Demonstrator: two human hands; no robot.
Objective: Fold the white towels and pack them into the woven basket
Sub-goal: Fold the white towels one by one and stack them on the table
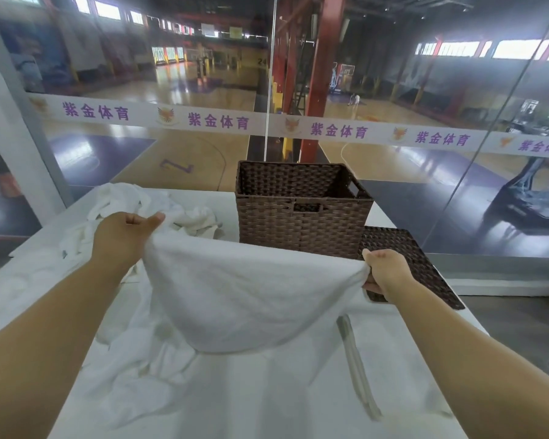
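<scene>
Head view
Surface: table (267, 391) under white cloth; glass wall behind, sports court beyond.
Around: heap (159, 204) of towels rear left; lid (403, 248) beside basket (301, 213).
Towel (244, 296): held above table, hanging, long axis left–right, before basket.
Hands: left hand (124, 236) and right hand (384, 270) well apart, each pinching a top corner.

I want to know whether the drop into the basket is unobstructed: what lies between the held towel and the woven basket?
Nothing in the head view: the towel, held by the left hand and right hand, hangs directly before the woven basket, overlapping its lower front.
</scene>
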